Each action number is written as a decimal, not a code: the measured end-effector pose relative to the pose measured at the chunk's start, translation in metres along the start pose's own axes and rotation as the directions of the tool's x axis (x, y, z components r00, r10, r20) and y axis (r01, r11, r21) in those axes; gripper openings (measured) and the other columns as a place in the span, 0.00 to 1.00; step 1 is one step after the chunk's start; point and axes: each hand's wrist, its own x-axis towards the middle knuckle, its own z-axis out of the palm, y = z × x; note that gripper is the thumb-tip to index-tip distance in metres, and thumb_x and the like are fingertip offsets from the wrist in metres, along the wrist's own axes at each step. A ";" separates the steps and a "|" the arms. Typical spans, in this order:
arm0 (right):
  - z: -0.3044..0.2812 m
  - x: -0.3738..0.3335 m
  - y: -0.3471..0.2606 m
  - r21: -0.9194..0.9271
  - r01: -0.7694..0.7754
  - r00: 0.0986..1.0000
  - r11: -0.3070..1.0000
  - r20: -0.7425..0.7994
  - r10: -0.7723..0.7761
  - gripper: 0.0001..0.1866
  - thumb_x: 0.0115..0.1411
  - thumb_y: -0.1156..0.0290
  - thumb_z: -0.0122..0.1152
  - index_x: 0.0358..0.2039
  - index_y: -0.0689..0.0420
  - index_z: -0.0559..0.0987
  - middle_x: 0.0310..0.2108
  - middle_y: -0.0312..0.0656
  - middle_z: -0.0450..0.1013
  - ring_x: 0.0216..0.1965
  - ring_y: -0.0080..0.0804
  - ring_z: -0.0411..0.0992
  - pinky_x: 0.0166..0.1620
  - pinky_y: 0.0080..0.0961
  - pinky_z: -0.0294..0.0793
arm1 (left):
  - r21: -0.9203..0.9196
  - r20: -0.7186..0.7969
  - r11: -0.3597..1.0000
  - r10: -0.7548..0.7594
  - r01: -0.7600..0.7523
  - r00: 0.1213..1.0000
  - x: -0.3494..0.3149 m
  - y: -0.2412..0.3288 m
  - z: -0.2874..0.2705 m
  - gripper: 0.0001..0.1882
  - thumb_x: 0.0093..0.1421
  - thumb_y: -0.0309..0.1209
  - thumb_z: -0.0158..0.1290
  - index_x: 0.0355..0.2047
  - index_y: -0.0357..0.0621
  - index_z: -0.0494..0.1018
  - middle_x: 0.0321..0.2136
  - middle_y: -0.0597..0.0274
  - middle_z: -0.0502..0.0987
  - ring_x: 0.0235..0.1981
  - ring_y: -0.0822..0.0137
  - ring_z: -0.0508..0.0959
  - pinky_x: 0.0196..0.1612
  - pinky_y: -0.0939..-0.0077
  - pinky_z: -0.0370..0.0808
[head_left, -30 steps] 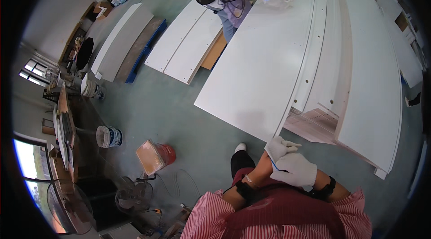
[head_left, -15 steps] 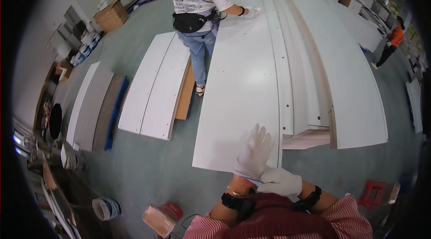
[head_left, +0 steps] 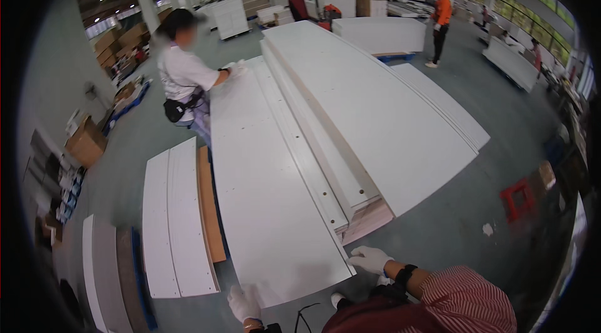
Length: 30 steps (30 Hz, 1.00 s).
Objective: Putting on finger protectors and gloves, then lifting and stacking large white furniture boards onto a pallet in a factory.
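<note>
A long white panel (head_left: pixel 269 189) lies in front of me, its near end toward my body. My left hand (head_left: pixel 244 303), in a white glove, is closed at the panel's near left corner. At its near right corner, my right hand (head_left: pixel 370 260), gloved too, is closed on the edge with the fingers pointing left. Part of the fingers on both hands is hidden at the edges. A person (head_left: pixel 188 76) in a white shirt stands at the far left side with a gloved hand on the panel's far end.
Right of the panel is a stack of white boards (head_left: pixel 375 114) with drilled strips beside it. On the left are lower stacks of white boards (head_left: pixel 178 226). A red stool (head_left: pixel 518 200) stands at right. A person in orange (head_left: pixel 442 14) stands farther back.
My hands were together over the panel's near end, the right at the left glove's cuff. They have separated to its two near corners. The view has turned right and tilted up.
</note>
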 end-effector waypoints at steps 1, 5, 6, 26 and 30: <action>0.004 0.008 0.016 0.017 0.020 0.991 1.000 -0.131 -0.018 0.26 0.64 0.47 0.59 0.53 0.55 0.79 0.48 0.47 0.76 0.47 0.38 0.74 0.52 0.33 0.73 | -0.061 0.103 0.996 -0.062 0.069 0.993 0.006 -0.011 -0.002 0.29 0.58 0.45 0.61 0.51 0.34 0.74 0.44 0.40 0.78 0.47 0.46 0.79 0.51 0.56 0.76; 0.020 0.024 0.057 0.418 -0.163 0.987 0.894 0.056 0.154 0.25 0.62 0.47 0.61 0.48 0.55 0.77 0.41 0.48 0.75 0.44 0.45 0.73 0.49 0.37 0.71 | -0.001 0.503 0.987 -0.140 0.162 0.853 0.011 -0.016 0.013 0.47 0.64 0.64 0.45 0.62 0.27 0.66 0.58 0.31 0.71 0.61 0.40 0.71 0.64 0.59 0.67; 0.028 0.025 0.059 0.408 -0.037 0.997 0.912 0.080 0.005 0.24 0.63 0.49 0.61 0.49 0.56 0.76 0.39 0.46 0.74 0.40 0.43 0.73 0.45 0.39 0.72 | 0.031 0.478 0.982 -0.177 0.185 0.860 0.010 -0.012 0.016 0.45 0.66 0.62 0.44 0.61 0.26 0.66 0.57 0.31 0.71 0.60 0.40 0.71 0.63 0.59 0.67; 0.047 0.009 0.030 0.555 -0.217 0.973 0.803 0.058 0.222 0.24 0.63 0.57 0.56 0.45 0.68 0.80 0.42 0.49 0.79 0.35 0.42 0.81 0.34 0.35 0.81 | -0.256 0.646 0.819 -0.251 0.514 0.721 0.002 -0.040 0.033 0.36 0.73 0.53 0.40 0.58 0.24 0.66 0.45 0.47 0.80 0.44 0.55 0.77 0.49 0.61 0.74; 0.042 -0.012 0.026 0.478 -0.191 0.982 0.858 0.106 0.159 0.25 0.64 0.56 0.58 0.47 0.68 0.79 0.40 0.48 0.78 0.32 0.42 0.80 0.32 0.34 0.81 | -0.034 0.507 0.984 -0.134 0.175 0.851 -0.023 -0.035 0.001 0.32 0.73 0.51 0.40 0.58 0.29 0.68 0.43 0.44 0.81 0.41 0.50 0.78 0.45 0.57 0.74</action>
